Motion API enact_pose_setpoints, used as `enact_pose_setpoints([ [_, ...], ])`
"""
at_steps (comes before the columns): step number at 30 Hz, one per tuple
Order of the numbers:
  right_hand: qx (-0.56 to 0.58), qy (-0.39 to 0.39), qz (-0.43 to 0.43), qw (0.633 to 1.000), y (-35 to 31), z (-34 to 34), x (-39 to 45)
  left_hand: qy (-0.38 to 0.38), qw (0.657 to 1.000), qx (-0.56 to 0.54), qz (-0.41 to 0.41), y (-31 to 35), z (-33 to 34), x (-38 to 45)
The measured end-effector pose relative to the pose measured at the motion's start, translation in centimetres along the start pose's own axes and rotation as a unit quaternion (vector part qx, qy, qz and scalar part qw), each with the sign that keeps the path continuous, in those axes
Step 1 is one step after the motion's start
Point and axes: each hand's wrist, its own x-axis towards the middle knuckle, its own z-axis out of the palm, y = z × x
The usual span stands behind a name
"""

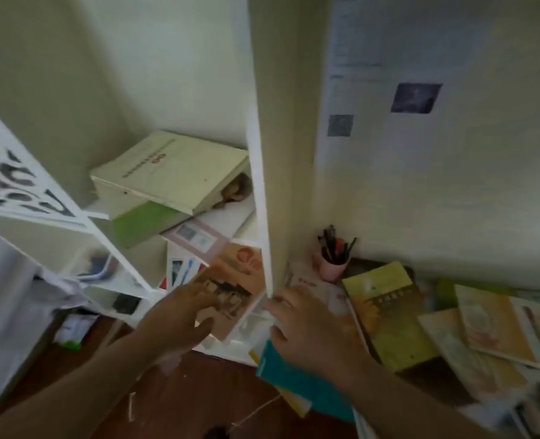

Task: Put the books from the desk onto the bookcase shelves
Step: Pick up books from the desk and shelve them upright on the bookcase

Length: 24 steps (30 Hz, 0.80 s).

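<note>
Books [386, 315] litter desk [427, 380] — left hand [180, 315], right hand [306, 324] spread, holding nothing.

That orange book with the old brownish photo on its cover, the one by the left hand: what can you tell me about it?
The orange book is a thin paperback whose cover is orange with a red-and-white emblem near the top and a sepia photo lower down; the print is too blurred to read. It lies tilted on the white bookcase shelf, its top resting on a pinkish book, against the upright side panel. The left hand touches its lower left part with spread fingers.
</note>
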Motion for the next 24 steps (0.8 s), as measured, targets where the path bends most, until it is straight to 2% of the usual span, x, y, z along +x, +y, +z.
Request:
enact_pose_setpoints([
  [3,0.046,-0.056,0.047,0.996,-3.9,3.6,3.1,-0.033,0.994,-0.038,-0.093,-4.9,-0.3,-1.5],
  [4,0.045,-0.076,0.074,0.993,-4.9,4.9,4.1,-0.067,0.99,-0.039,-0.115,-6.1,-0.1,-1.6],
  [6,0.032,-0.097,0.122,0.987,-6.0,7.6,5.9,-0.12,0.984,-0.016,-0.127,-7.9,0.8,-1.1],
  [9,0.003,-0.096,0.175,0.98,-6.3,10.6,8.1,-0.142,0.984,-0.027,-0.105,-10.3,3.0,1.3],
  [12,0.028,-0.101,0.244,0.964,-6.8,13.0,9.3,-0.178,0.978,-0.041,-0.103,-12.6,5.2,4.3],
  [15,0.073,-0.112,0.307,0.942,-7.4,14.8,9.2,-0.177,0.974,-0.051,-0.135,-12.6,6.3,5.0],
  [19,0.19,-0.08,0.376,0.903,-7.7,16.1,9.0,-0.149,0.973,-0.032,-0.175,-13.8,7.8,4.6],
  [22,0.281,-0.039,0.416,0.864,-8.3,17.1,9.1,-0.13,0.949,-0.222,-0.181,-13.6,8.5,3.5],
  [24,0.353,0.038,0.449,0.82,-8.6,17.6,9.2,-0.15,0.901,-0.354,-0.199,-12.7,8.2,2.9],
])
